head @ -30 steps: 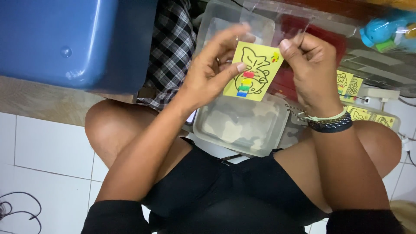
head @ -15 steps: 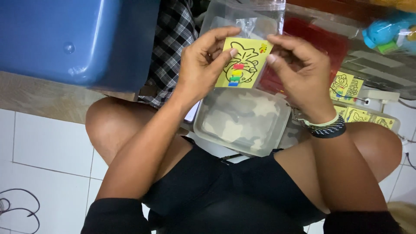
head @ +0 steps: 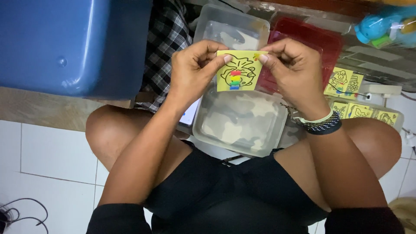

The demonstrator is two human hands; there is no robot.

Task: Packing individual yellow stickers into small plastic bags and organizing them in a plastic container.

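Yellow sand-art card (head: 237, 70) pinched between my left hand (head: 193, 71) and right hand (head: 295, 70) fingertips. Few coloured bands filled mid-card; outline mostly blank, I judge early.

**Both hands raised, pinch grip at fingertips**

Left hand (head: 193, 71): wrist cocked, fingers curled, thumb and index tips pressed together in a pinch at the right of the knuckles. Right hand (head: 292, 69): mirrored pose, thumb and index pinched at its inner side, other fingers folded. Fingertips of both hands near each other, not touching. Forearms converge upward from bent knees; right wrist banded.
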